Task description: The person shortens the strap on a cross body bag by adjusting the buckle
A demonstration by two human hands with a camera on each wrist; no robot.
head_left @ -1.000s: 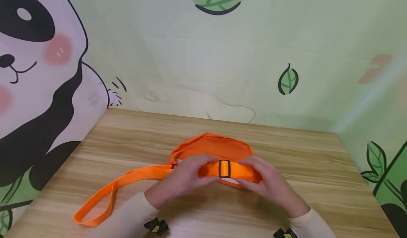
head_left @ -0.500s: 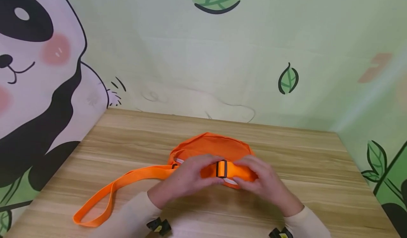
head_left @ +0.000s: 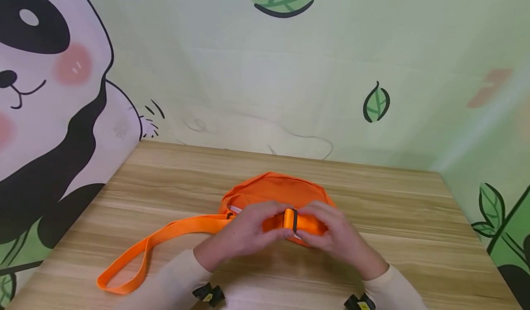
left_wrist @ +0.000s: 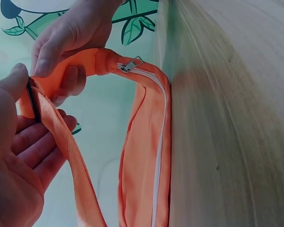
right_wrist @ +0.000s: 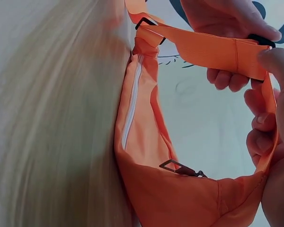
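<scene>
An orange waist bag point(head_left: 277, 188) stands on the table, its strap point(head_left: 315, 225) raised in front of it. My left hand point(head_left: 248, 227) pinches the black strap slider point(left_wrist: 34, 99) between thumb and fingertips. From the other side, my right hand point(head_left: 339, 236) grips the strap, its thumb and fingertips right beside the slider in the head view. White zippers run along the bag; a metal zipper pull point(right_wrist: 180, 168) shows in the right wrist view. In the left wrist view the strap point(left_wrist: 68, 137) curves down from the slider past my left fingers.
A loose strap loop point(head_left: 142, 259) trails left across the wooden table point(head_left: 393, 209). Behind the table rises a pale green wall point(head_left: 207, 71) with painted leaves and a panda point(head_left: 78, 112). Black devices are strapped at both wrists.
My right hand has slid left along the strap toward the slider, so the two hands are closer together. The slider has turned more edge-on; the bag has stayed in place.
</scene>
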